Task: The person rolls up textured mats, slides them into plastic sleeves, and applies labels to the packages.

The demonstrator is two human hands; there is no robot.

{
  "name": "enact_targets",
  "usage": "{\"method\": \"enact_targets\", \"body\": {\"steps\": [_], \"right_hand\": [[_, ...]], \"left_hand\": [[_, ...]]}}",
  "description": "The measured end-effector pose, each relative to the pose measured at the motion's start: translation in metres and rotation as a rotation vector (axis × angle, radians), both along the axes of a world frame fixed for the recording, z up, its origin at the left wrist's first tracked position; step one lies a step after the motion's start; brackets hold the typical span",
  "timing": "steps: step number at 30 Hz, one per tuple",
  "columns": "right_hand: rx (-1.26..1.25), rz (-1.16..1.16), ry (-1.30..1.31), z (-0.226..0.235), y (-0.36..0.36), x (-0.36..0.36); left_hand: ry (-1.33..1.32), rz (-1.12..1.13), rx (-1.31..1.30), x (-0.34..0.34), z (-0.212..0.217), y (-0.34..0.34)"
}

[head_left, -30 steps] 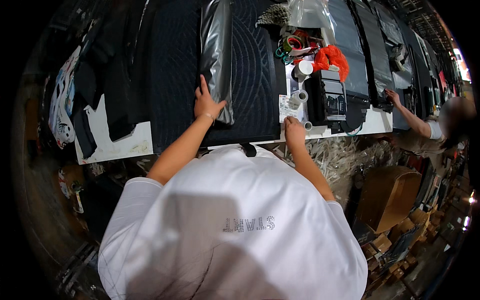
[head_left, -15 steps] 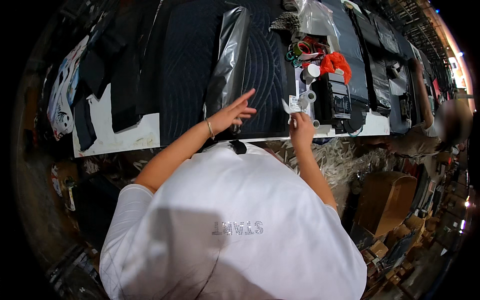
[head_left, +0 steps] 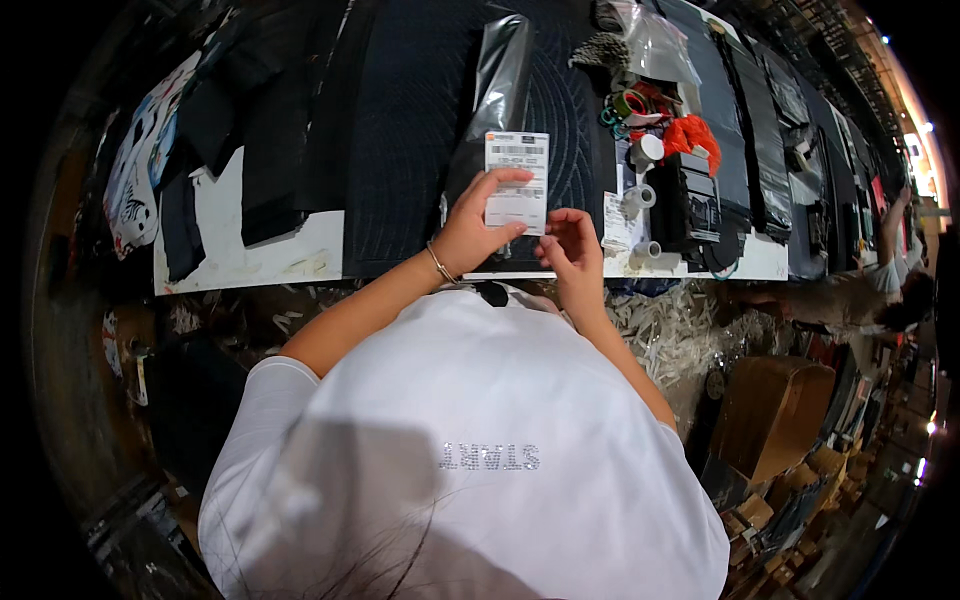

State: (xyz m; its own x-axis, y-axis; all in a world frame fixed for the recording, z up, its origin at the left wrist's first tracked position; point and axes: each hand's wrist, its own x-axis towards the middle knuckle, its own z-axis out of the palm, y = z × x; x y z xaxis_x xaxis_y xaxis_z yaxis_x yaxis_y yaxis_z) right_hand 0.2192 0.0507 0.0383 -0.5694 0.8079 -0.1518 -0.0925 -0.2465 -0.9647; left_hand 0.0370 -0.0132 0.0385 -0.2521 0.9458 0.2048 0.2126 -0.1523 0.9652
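Above the dark quilted garment [head_left: 420, 120] spread on the surface [head_left: 250, 262], a white label [head_left: 517, 181] is pinched in the left hand [head_left: 470, 232]. The right hand [head_left: 570, 250], fingers curled at the label's lower edge, grips nothing visible. The label is judged light, thin and floppy, best taken by its edges.

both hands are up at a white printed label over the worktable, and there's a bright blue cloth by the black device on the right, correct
Not quite: in the head view the cloth is bright orange-red, not blue. The rest holds: left hand and right hand are at the white printed label, beside the black device.
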Motion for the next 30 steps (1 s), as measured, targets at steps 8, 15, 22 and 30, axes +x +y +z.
{"method": "enact_targets", "body": {"steps": [8,15,22,30], "right_hand": [[0.099,0.032,-0.053,0.005,-0.006,-0.001],[0.097,0.043,-0.061,-0.002,0.0,-0.002],[0.126,0.049,-0.075,-0.004,0.007,-0.003],[0.35,0.089,-0.338,0.002,0.021,0.007]], "left_hand": [[-0.099,-0.007,0.038,-0.002,0.013,-0.012],[0.117,0.254,0.056,0.007,0.005,-0.012],[-0.038,-0.036,0.027,0.013,-0.01,-0.01],[-0.6,-0.069,-0.365,0.017,-0.023,0.008]]}}
